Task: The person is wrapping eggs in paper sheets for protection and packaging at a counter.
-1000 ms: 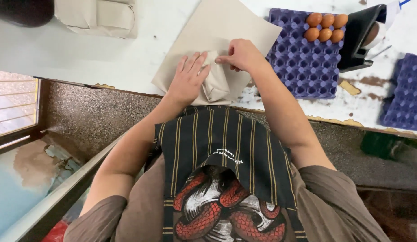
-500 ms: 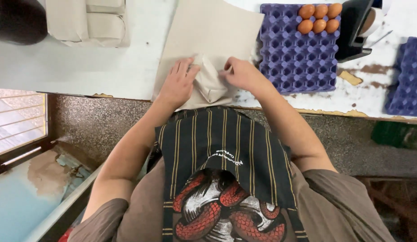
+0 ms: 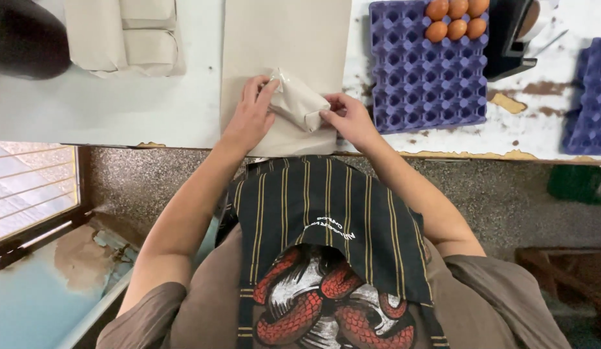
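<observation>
On the white table edge, centre:
Parcel: small beige paper-wrapped bundle [image 3: 299, 103], tilted, lying on a beige paper sheet [image 3: 284, 39].
Left hand [image 3: 249, 116]: fingers curling around the bundle's left end, gripping.
Right hand [image 3: 349, 119]: fingertips pinching its right end.
Count: 5 brown eggs [image 3: 457, 19] sitting in 1 purple tray [image 3: 423, 84]; 1 bundle in hand.

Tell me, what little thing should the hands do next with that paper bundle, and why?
Probably tuck in the loose end. The bundle lies on the paper sheet, pinched between the left hand and right hand. Its upper-left end looks crumpled and open, so folding that end shut seems the sensible small move.
</observation>
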